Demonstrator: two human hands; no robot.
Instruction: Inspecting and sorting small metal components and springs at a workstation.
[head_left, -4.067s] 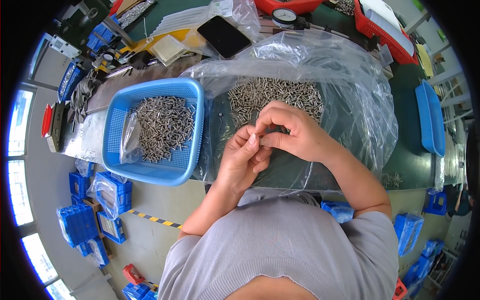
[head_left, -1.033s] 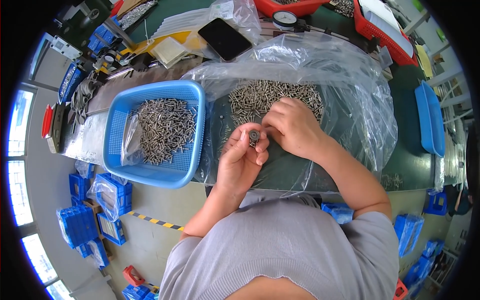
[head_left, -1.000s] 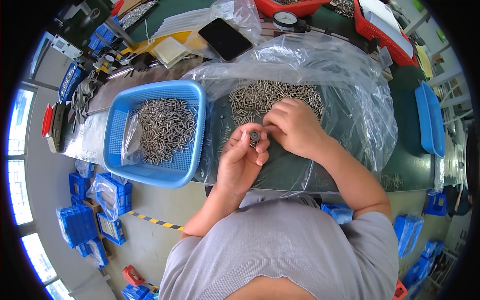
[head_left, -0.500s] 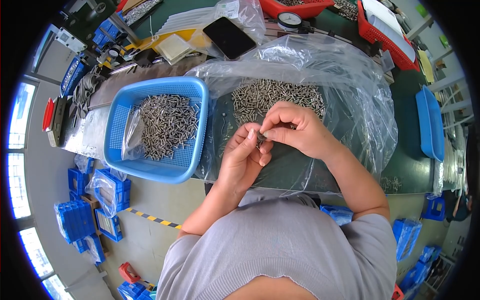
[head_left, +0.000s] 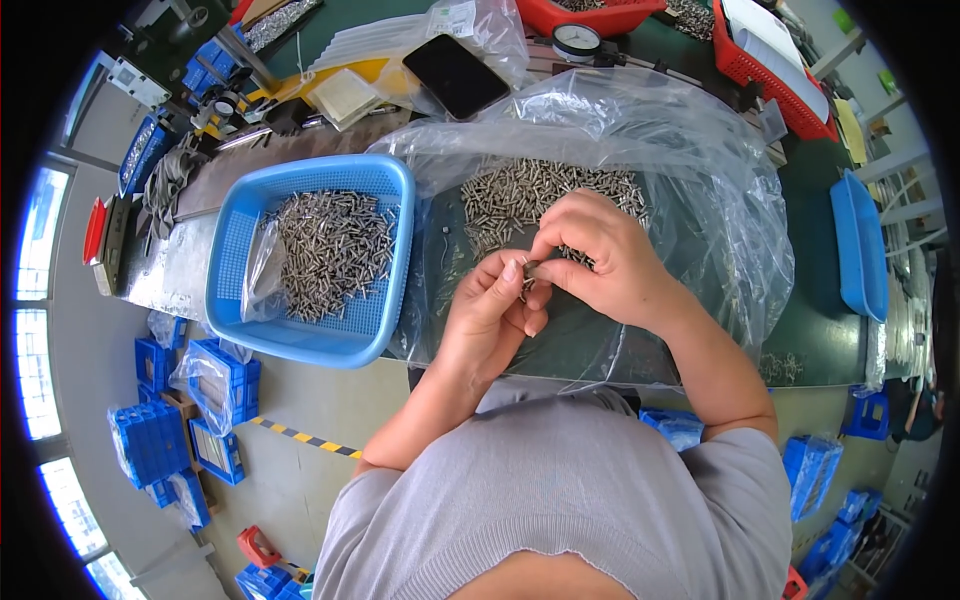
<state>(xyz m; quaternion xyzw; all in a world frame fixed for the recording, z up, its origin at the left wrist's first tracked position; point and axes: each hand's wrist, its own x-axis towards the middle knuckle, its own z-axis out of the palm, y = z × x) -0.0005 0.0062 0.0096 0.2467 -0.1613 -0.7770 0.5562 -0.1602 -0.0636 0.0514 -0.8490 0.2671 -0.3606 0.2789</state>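
Observation:
My left hand (head_left: 495, 305) is closed round a few small metal pins (head_left: 527, 285), which peek out between thumb and fingers. Thumb and forefinger of my right hand (head_left: 600, 255) pinch at the same spot, on a small metal pin whose shape is mostly hidden by the fingertips. Both hands meet above the near side of a loose pile of metal pins (head_left: 500, 200) spread on clear plastic sheeting (head_left: 715, 225). To the left stands a blue plastic basket (head_left: 235, 335) holding another heap of metal pins (head_left: 335, 250) and a piece of clear plastic.
Behind the pile lie a black phone (head_left: 456, 76) and a dial gauge (head_left: 576, 40). A red basket (head_left: 765, 75) with papers stands at the far right, a blue tray (head_left: 858, 250) at the right edge. Blue crates (head_left: 155, 440) are stacked on the floor at left.
My right hand's knuckles have risen slightly and its pinch has shifted a little to the right. My left hand stays nearly in place, still closed on the pins.

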